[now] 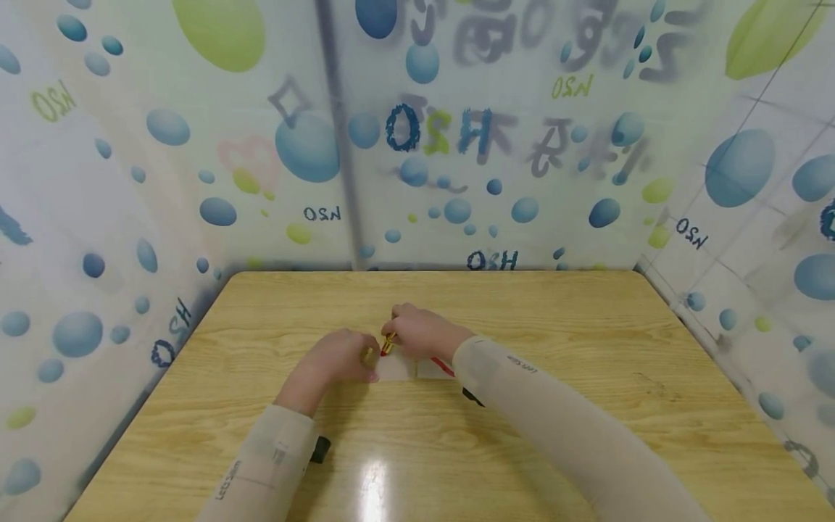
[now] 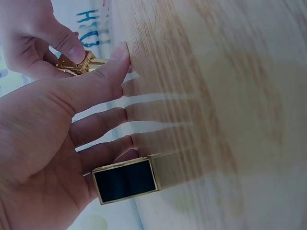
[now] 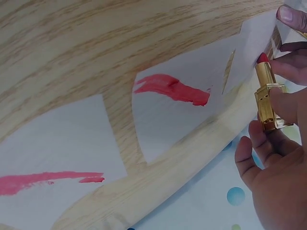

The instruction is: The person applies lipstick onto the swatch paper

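Observation:
My right hand (image 1: 420,328) pinches a gold lipstick (image 3: 265,74) with its red tip extended, slanted over a small blank white paper (image 1: 396,370). My left hand (image 1: 342,355) lies at that paper's left edge, its thumb low by the sheet and its fingertips on the tabletop. Below the little finger, in the left wrist view, is a gold-edged dark block (image 2: 125,181) that looks like the lipstick cap. Whether the fingers touch it or it stands on the table I cannot tell.
A second white paper (image 3: 168,120) bears a red smear (image 3: 180,90); another paper (image 3: 57,139) beyond it carries a longer red streak (image 3: 48,181). All lie on the wooden table (image 1: 404,449). Patterned curtain walls (image 1: 457,181) stand close behind the table and at both sides.

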A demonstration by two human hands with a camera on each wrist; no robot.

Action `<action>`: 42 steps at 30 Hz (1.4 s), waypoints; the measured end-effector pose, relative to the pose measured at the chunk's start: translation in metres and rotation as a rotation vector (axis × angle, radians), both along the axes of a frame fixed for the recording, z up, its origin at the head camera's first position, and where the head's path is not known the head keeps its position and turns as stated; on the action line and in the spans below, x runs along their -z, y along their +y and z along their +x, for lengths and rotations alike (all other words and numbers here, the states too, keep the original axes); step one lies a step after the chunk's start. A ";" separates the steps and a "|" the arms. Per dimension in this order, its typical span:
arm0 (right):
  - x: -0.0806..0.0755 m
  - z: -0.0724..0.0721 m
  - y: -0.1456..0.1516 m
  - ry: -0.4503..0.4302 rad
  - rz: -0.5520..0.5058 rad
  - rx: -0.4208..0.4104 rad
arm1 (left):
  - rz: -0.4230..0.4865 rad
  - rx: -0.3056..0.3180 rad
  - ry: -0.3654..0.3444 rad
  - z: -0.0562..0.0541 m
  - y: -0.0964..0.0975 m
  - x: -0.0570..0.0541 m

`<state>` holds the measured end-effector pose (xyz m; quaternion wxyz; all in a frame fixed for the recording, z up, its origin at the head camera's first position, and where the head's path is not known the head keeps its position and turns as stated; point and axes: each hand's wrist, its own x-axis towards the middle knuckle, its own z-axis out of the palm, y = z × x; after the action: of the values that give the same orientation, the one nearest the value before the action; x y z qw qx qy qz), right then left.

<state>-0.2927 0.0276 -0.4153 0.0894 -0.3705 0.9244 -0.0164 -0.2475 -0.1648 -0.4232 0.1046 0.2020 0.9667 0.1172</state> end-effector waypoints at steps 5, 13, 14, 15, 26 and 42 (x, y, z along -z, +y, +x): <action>0.000 0.001 0.001 0.001 -0.004 0.002 | -0.006 -0.002 0.003 -0.001 -0.001 0.002; 0.001 0.001 0.002 0.002 -0.008 -0.009 | -0.013 -0.019 -0.013 -0.001 0.000 0.002; 0.001 0.001 0.002 0.000 -0.009 -0.008 | -0.013 -0.020 -0.013 -0.001 0.000 0.002; 0.000 0.001 0.002 -0.002 -0.009 -0.006 | -0.013 -0.021 -0.013 -0.002 0.000 0.002; -0.002 0.006 0.005 -0.010 -0.011 -0.008 | -0.012 -0.011 -0.011 -0.001 -0.002 0.000; -0.002 0.008 0.007 0.036 0.000 -0.033 | -0.025 -0.006 0.004 0.001 0.000 -0.002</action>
<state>-0.2850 0.0342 -0.4134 0.0729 -0.3859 0.9196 -0.0081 -0.2467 -0.1650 -0.4208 0.1046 0.1978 0.9690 0.1052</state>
